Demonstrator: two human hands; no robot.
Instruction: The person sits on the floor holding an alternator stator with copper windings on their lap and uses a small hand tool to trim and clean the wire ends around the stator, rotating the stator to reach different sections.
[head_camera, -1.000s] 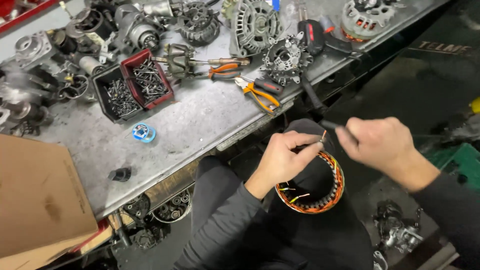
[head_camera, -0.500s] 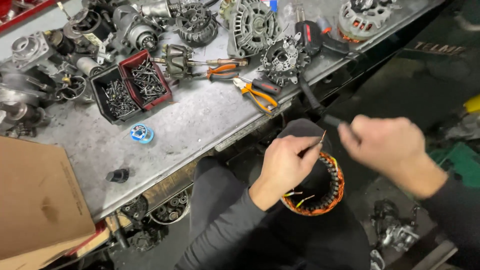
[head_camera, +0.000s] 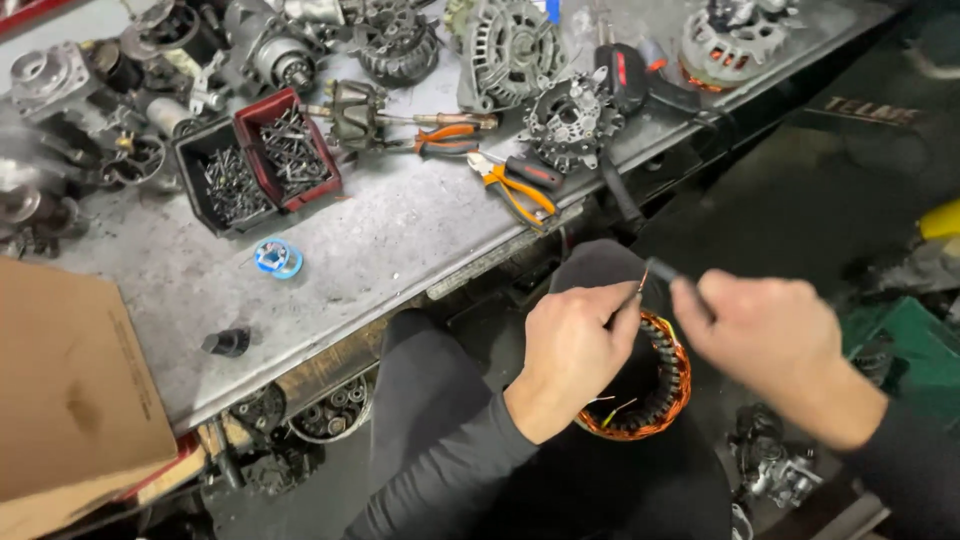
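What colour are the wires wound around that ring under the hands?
Coppery orange, on the stator ring, seen in the head view.

Our left grip (head_camera: 570, 345) sits on the stator ring (head_camera: 668, 395); our right grip (head_camera: 765, 330) beside it; pliers (head_camera: 520, 185) on the bench (head_camera: 400, 240) beyond.

My left hand (head_camera: 572, 345) grips the rim of a ring-shaped stator (head_camera: 655, 385) wound with copper wire, resting on my lap; my right hand (head_camera: 770, 335) pinches a thin dark tool (head_camera: 662, 270) whose tip meets a wire lead at the stator's upper edge, just beside my left fingertips; above them runs the grey metal bench (head_camera: 400, 230); on it lie orange-handled pliers (head_camera: 520, 185), a red tray of screws (head_camera: 290, 150) touching a black tray (head_camera: 225, 185), a small blue spool (head_camera: 277, 257), a black cap (head_camera: 228, 342), and several alternator housings (head_camera: 515, 50) along the far edge; a cardboard box (head_camera: 70, 390) sits at the left.
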